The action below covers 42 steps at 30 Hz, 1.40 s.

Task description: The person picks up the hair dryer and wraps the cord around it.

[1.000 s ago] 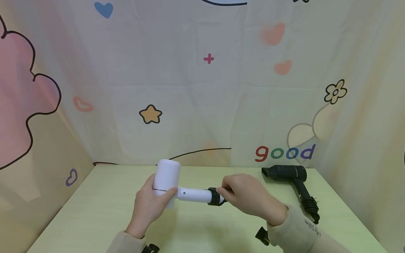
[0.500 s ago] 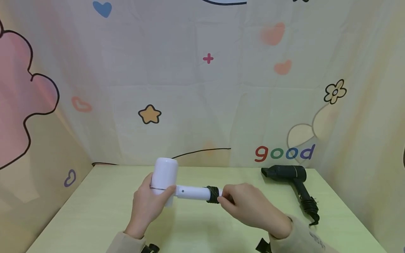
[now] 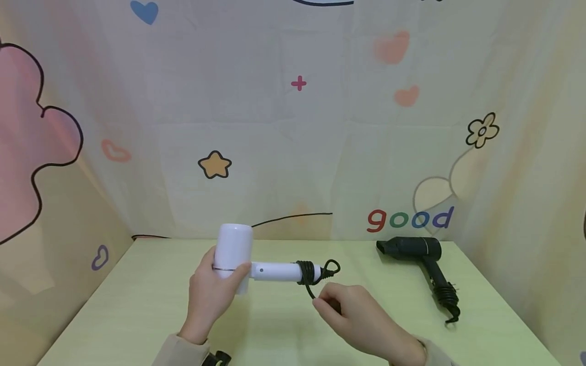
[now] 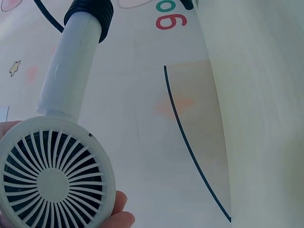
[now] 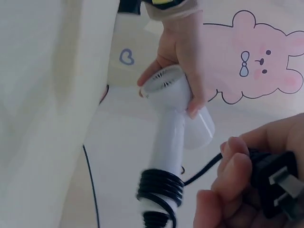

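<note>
A white hair dryer (image 3: 276, 271) is held above the table by my left hand (image 3: 211, 295), which grips its barrel with the thumb across the front. In the left wrist view the slatted round grille (image 4: 53, 185) of the dryer shows. Black power cord (image 5: 160, 186) is wound in several turns round the end of the handle, and a small loop of it sticks out past the tip. My right hand (image 3: 361, 317), below and right of the handle, grips the cord's free end. In the right wrist view the black plug (image 5: 275, 183) with its metal prongs sits within the curled fingers.
A black hair dryer (image 3: 412, 248) lies at the right back of the pale table (image 3: 137, 305), its own cord (image 3: 446, 295) wrapped on the handle. Behind the table hangs a printed curtain (image 3: 274, 152).
My right hand has moved down from the handle's end, drawing a length of cord away from the coil. The white hair dryer has risen slightly and shifted a little left.
</note>
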Available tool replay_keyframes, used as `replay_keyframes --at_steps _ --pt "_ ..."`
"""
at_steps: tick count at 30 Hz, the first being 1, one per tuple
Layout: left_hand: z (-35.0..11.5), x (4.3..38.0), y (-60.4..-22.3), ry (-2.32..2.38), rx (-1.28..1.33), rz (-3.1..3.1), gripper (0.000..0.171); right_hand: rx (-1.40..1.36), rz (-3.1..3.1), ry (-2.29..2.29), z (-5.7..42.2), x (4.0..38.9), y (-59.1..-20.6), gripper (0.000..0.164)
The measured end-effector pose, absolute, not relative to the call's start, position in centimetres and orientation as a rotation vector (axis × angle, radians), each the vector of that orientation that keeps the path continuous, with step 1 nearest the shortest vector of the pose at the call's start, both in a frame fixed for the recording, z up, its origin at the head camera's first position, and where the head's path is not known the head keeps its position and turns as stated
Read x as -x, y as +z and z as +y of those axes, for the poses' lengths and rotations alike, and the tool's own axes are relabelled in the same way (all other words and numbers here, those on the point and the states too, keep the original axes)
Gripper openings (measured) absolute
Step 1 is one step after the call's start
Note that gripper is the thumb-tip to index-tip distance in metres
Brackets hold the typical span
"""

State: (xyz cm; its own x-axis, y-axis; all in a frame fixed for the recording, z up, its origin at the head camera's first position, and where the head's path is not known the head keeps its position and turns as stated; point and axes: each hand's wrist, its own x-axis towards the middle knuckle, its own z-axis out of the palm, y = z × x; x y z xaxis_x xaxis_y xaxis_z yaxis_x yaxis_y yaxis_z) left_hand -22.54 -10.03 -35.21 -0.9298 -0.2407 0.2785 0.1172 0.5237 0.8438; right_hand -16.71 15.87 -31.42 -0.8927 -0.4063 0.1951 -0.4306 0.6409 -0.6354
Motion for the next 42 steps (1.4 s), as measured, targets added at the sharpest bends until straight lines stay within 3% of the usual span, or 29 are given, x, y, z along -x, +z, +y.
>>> replay_keyframes --at_steps 15,23,42 --pt "-10.2 22.4 -35.4 -1.416 -0.123 -2.366 0.07 -0.493 -2.7 1.86 15.2 15.9 -35.8 0.02" --pt "-10.2 22.4 -35.3 -1.491 -0.139 -2.348 0.067 -0.417 -2.563 2.279 14.7 16.5 -37.5 0.025" --pt "-10.4 22.4 -35.1 -1.824 -0.199 -2.329 0.065 -0.606 -2.572 2.241 15.3 19.1 -40.2 0.038"
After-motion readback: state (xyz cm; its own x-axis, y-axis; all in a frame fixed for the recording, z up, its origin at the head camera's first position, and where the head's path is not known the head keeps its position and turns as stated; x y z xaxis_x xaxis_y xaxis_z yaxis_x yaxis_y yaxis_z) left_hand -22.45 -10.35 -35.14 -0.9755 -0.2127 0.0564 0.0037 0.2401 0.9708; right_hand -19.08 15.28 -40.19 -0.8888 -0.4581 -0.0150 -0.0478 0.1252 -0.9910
